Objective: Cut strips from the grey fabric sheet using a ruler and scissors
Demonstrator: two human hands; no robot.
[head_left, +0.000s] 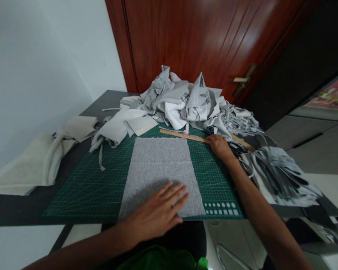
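Note:
A grey rectangle of fabric (160,168) lies flat on a green cutting mat (214,176), with a faint crease across it. My left hand (160,210) rests open on the fabric's near part, fingers spread toward the right. Beyond the fabric's far edge, a thin wooden ruler (183,134) lies slanted on the mat. The fingers of my right hand (221,147) are closed at the ruler's right end; my fingertips are partly hidden. Just behind the ruler are a narrow fabric strip and a small pink item (186,131).
A heap of grey and white fabric scraps (183,97) covers the table's back. Folded cream cloth (28,165) lies at left, a stack of grey pieces (281,176) at right. Another wooden strip (242,142) sits beyond my right hand. A brown door (180,41) stands behind.

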